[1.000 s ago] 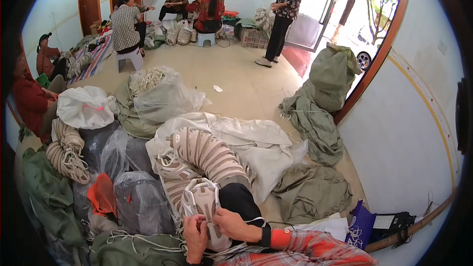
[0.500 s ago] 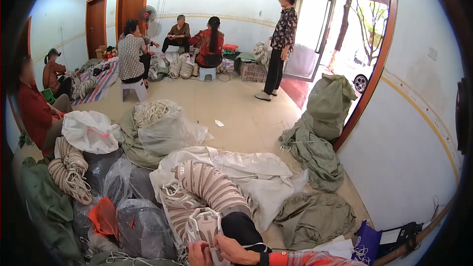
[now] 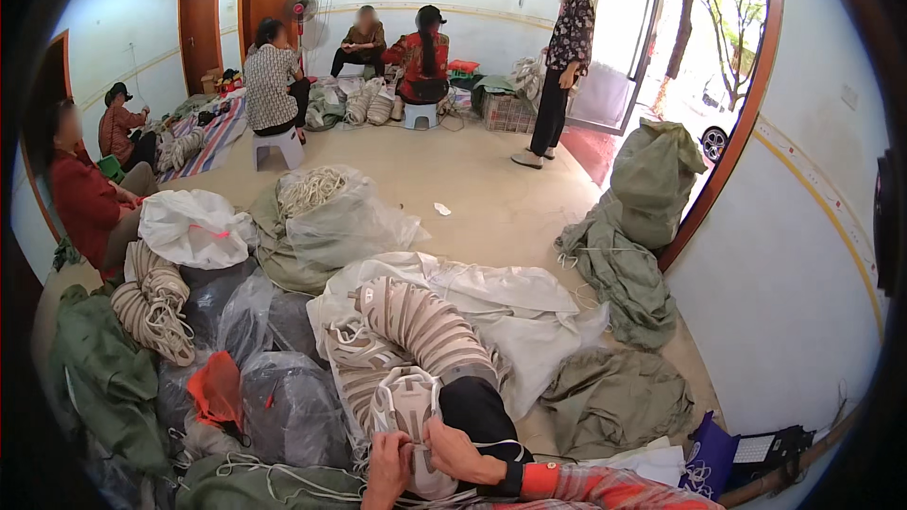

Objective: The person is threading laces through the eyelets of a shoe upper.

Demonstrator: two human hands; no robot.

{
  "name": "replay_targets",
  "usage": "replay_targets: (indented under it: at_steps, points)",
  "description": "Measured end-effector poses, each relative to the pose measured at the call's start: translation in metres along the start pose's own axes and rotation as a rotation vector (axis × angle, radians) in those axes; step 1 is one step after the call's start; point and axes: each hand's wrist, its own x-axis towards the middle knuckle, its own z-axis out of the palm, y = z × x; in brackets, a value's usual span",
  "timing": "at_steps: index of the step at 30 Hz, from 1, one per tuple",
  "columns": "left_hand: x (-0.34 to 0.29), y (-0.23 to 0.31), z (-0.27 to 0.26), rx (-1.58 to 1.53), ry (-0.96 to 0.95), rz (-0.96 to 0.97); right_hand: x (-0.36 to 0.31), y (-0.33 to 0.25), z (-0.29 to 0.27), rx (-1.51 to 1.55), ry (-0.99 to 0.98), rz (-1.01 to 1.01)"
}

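A beige and white shoe upper (image 3: 412, 400) lies before me at the bottom middle, its tongue end away from me. My left hand (image 3: 387, 468) pinches its left edge with bent fingers. On the opposite edge, the fingers of my right hand (image 3: 459, 451) are closed too; a white shoelace trails beside that hand. Whether either hand also grips a lace is too small to tell. Just beyond, a curved stack of nested shoe uppers (image 3: 430, 323) rests by my black-clad leg (image 3: 477, 416). More uppers lie to its left.
A white sack (image 3: 510, 307) spreads beyond the stack. Plastic-wrapped dark bundles (image 3: 288, 406) and an orange bag (image 3: 216, 389) are at left. Green sacks (image 3: 619, 397) lie at right, near a purple bag (image 3: 707, 453). Several people sit or stand farther off; a doorway opens at right.
The view has tilted and turned, so the scene sits higher and farther right. Both hands stay on the shoe upper; my left hand now shows more fully at its edge.
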Motion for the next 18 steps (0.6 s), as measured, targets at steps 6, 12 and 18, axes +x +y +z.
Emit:
replay_targets:
  at_steps: [6, 12, 18]
  points:
    - [0.007, 0.008, -0.005, -0.023, -0.103, -0.006, -0.001, -0.014, -0.017, -0.161, -0.009, -0.177]
    - [0.008, 0.020, -0.004, -0.076, -0.083, -0.014, 0.003, -0.010, -0.005, 0.136, 0.051, 0.127]
    - [-0.006, 0.023, -0.010, -0.012, -0.081, -0.003, -0.012, -0.019, -0.016, -0.055, 0.075, -0.254]
